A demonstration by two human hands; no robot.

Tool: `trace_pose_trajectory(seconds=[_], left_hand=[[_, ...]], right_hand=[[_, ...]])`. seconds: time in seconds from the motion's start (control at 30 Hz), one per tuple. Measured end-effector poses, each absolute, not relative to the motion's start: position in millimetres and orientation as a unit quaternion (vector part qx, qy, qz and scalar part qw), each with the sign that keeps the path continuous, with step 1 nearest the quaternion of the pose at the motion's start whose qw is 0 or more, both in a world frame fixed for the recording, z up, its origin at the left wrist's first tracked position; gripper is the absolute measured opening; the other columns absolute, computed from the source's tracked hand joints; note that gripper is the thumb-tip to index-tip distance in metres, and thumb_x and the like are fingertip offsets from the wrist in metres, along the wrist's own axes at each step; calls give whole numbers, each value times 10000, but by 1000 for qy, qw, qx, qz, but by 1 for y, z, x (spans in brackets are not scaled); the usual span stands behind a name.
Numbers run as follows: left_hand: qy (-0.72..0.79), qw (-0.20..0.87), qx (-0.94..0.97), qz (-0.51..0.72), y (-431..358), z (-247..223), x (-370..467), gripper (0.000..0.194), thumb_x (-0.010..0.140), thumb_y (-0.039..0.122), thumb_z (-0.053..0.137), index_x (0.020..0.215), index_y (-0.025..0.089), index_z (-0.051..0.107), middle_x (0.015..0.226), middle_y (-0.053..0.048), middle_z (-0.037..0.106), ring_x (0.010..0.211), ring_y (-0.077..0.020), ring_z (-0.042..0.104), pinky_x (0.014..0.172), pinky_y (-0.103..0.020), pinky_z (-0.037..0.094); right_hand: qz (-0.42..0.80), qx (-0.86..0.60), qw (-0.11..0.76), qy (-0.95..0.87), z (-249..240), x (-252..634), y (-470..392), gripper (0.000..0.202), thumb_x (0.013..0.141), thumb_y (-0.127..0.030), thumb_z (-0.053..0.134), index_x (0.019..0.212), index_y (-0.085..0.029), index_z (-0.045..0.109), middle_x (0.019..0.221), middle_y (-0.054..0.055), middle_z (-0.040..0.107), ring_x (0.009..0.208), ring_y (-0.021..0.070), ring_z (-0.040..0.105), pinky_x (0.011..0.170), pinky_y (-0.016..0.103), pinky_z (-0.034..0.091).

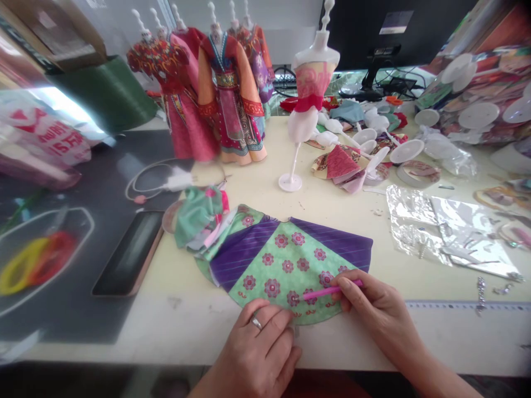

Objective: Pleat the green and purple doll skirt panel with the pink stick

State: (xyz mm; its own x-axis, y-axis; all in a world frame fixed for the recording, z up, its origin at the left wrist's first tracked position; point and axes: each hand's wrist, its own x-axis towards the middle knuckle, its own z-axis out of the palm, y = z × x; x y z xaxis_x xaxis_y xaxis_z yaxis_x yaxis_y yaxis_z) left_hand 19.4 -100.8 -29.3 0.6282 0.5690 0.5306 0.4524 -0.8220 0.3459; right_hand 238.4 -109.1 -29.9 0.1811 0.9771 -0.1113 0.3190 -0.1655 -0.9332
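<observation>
My right hand (373, 304) pinches a slim pink pen-like stick (332, 290) between thumb and fingers. The stick's pale tip points left, at a flower on a small doll skirt (286, 249) of green flowered cloth with purple striped side panels. At the skirt's lower edge, my left hand (265, 342) rests with its fingers curled together and a ring on one of them; what lies under the fingers is hidden. Crumpled green and pink cloth (199, 215) joins or lies against the skirt's left end; I cannot tell which.
Dressed doll stands (228, 99) and a white mannequin (301, 116) stand behind the skirt. A phone (130, 254) lies left, near yellow-and-red-handled scissors (39, 262). To the right are clear plastic bags (448, 232), a ruler (456, 304) and tape rolls (418, 173). Cloth scraps are piled behind.
</observation>
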Motion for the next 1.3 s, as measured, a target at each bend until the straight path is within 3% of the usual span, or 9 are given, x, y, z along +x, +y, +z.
trace_pose_trajectory(seconds=[0.4,1.3], left_hand=[[290,80,899,319,-101,-31,18,135,847,123,528,883,107,657,987,-132,688,834,-213,605,821,-401,496],[296,96,900,306,-101,-31,19,129,849,127,538,885,109,660,976,-109,692,846,-214,590,853,-407,467]], right_hand=[[395,-651,414,-499,-30,237,-107,355,868,-504,523,728,-207,659,528,-6,530,503,137,499,477,243,391],[380,-657,404,-510,-31,237,-107,333,862,-487,537,720,-216,669,502,-22,488,469,119,456,449,229,365]])
